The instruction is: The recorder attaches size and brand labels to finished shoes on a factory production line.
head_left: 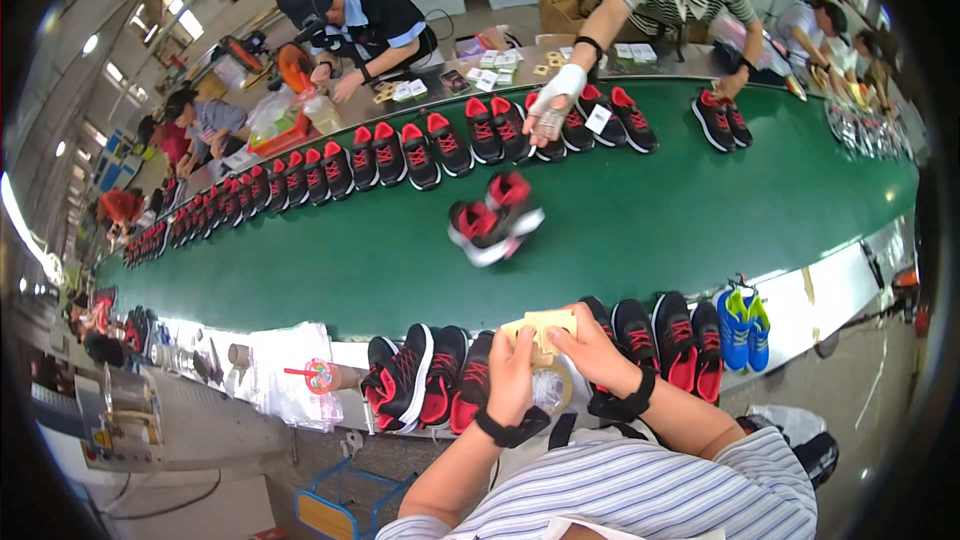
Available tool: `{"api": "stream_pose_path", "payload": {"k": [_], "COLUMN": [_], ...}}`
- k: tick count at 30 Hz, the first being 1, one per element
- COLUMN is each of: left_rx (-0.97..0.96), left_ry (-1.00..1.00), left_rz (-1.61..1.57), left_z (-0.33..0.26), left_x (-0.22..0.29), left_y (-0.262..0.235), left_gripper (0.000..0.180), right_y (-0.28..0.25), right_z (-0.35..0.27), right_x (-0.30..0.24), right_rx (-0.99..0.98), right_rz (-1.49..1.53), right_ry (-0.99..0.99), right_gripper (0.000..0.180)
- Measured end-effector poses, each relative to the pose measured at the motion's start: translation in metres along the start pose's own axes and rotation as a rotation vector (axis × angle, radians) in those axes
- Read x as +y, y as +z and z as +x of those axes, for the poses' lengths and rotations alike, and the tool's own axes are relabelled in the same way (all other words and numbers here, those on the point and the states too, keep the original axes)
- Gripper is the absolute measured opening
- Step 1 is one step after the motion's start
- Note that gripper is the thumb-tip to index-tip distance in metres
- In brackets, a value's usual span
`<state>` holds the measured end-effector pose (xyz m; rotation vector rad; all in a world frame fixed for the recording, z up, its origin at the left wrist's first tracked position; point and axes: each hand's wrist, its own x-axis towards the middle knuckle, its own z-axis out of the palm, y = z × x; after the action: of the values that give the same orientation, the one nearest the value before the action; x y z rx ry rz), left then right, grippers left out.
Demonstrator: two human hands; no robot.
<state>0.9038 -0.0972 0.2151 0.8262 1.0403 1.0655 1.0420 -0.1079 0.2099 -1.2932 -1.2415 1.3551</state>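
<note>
Close to my body, my left hand [512,372] and my right hand [592,352] pinch a small stack of pale yellow paper slips [545,324] between them. Just below the slips is a roundish tan and clear object [550,388], perhaps a tape roll, partly covered by my hands. Black and red sneakers [402,377] stand to the left of my hands, with more sneakers [676,335] on the right. Past my hands, a blurred pair of black and red shoes [495,220] is on the green conveyor belt [330,260].
Along the belt's far edge runs a long row of sneakers [416,155]. Across from me, a co-worker's white-gloved hand [560,95] reaches over it. Blue and lime shoes [743,328] stand on the near ledge at right; a cup with a red straw [325,377] is at left.
</note>
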Motion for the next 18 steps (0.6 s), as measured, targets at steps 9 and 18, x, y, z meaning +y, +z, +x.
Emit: {"api": "stream_pose_path", "payload": {"k": [9, 18], "left_rx": [-0.390, -0.607], "left_ry": [-0.433, 0.072], "left_rz": [0.268, 0.714], "left_z": [-0.003, 0.115], "left_x": [-0.060, -0.052], "left_y": [0.008, -0.059], "left_gripper": [0.037, 0.040], "right_y": [0.009, -0.058], "right_z": [-0.045, -0.100], "right_x": [0.046, 0.040], "right_rx": [0.477, 0.721], "right_rz": [0.057, 0.180], "right_ry": [0.063, 0.189], "right_gripper": [0.029, 0.023]}}
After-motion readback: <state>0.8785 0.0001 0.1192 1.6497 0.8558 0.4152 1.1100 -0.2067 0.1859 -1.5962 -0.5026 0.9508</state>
